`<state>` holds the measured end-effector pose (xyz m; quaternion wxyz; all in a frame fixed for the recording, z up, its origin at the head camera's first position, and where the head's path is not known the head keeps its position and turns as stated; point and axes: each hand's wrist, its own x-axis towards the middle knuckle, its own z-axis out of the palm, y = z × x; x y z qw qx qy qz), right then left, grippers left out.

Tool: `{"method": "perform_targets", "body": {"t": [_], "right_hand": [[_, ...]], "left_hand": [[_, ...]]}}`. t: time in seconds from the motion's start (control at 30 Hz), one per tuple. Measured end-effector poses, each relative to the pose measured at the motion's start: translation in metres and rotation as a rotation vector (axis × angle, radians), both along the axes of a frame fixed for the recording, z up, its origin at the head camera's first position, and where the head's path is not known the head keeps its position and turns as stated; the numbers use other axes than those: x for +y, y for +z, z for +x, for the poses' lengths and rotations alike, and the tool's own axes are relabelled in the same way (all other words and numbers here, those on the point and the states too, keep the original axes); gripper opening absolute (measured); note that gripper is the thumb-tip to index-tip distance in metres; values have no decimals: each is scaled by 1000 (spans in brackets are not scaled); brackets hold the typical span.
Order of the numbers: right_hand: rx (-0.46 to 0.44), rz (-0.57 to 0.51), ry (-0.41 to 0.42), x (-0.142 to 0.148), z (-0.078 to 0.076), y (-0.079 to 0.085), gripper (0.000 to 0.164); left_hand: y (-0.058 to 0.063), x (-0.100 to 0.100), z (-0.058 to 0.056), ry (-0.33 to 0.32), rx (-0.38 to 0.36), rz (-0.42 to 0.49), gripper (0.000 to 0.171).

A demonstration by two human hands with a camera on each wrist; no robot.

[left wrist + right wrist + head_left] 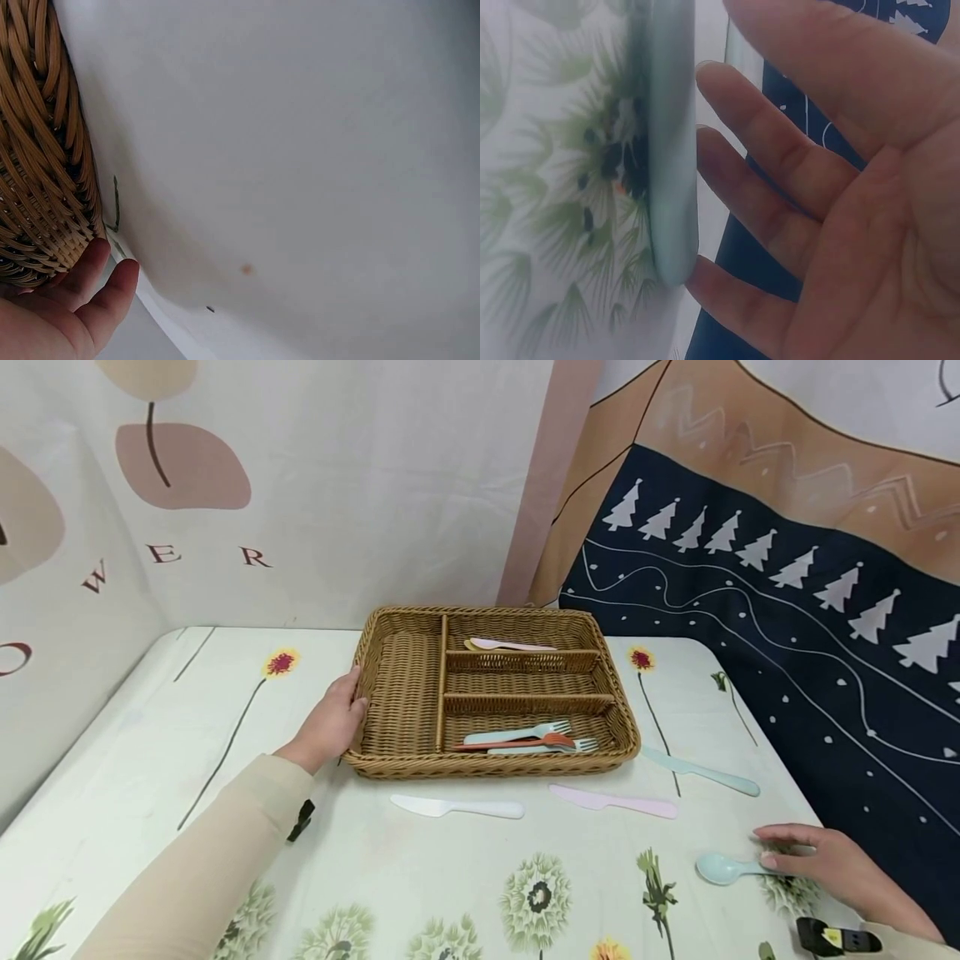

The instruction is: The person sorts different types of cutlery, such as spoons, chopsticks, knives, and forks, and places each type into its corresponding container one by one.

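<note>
Letters (165,553) in dark red on the pale wall cloth (375,485) read W, E, R, after an O cut off by the left edge. On the right wrist's black strap (836,937), a yellow mark is too small to read. The pale blue spoon (720,868) lies on the flowered tablecloth (450,868) at right; its handle end is hidden in the head view, its bowl out of the right wrist view. An orange piece (557,740) overlaps the blue forks (510,735) in the basket's front compartment. The right hand (840,864) comes in low, palm toward the spoon handle, fingers spread beside it; whether they touch it, I cannot tell. Left arm stretched forward, the left hand (330,718) holds the wicker basket (407,693) by its left side, thumb over the rim, fingers outside; the left wrist view leaves the thumb out.
</note>
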<state>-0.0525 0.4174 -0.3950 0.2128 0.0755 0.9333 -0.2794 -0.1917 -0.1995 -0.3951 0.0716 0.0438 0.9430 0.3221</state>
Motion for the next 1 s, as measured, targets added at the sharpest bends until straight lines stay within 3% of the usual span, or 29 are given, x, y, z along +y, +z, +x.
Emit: {"method": "perform_targets", "body": {"t": [0.57, 1.0], "right_hand": [[56, -12, 107, 4, 5, -1, 44], [68, -132, 129, 4, 9, -6, 40]], "left_hand": [[1, -1, 0, -7, 0, 11, 60], [0, 0, -1, -13, 8, 6, 60]]}}
